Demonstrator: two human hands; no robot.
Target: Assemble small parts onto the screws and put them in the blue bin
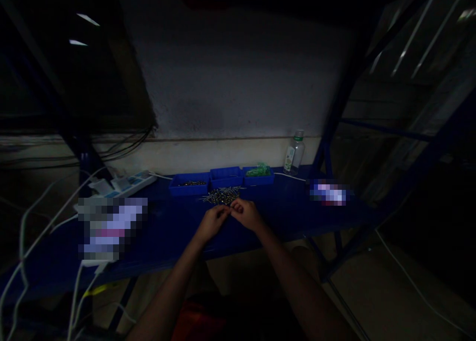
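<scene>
My left hand (pixel 214 220) and my right hand (pixel 244 213) meet fingertip to fingertip just in front of a loose pile of thin metal pieces (pixel 222 196), which look like rivets or pins. Both hands are closed in a pinch; whatever lies between the fingers is too small and dark to make out. Behind the pile stand three blue bins: the left bin (pixel 189 192) holds more small metal pieces, the middle bin (pixel 226 182) shows nothing I can make out inside, and the right bin (pixel 258 181) contains green plastic pieces (pixel 259 170).
The blue table (pixel 167 232) carries a power strip (pixel 134 183) with plugs and white cables at left. A clear bottle (pixel 296 155) stands at the back right. Blurred-out items lie near both ends. Blue frame posts rise at each side; the room is dim.
</scene>
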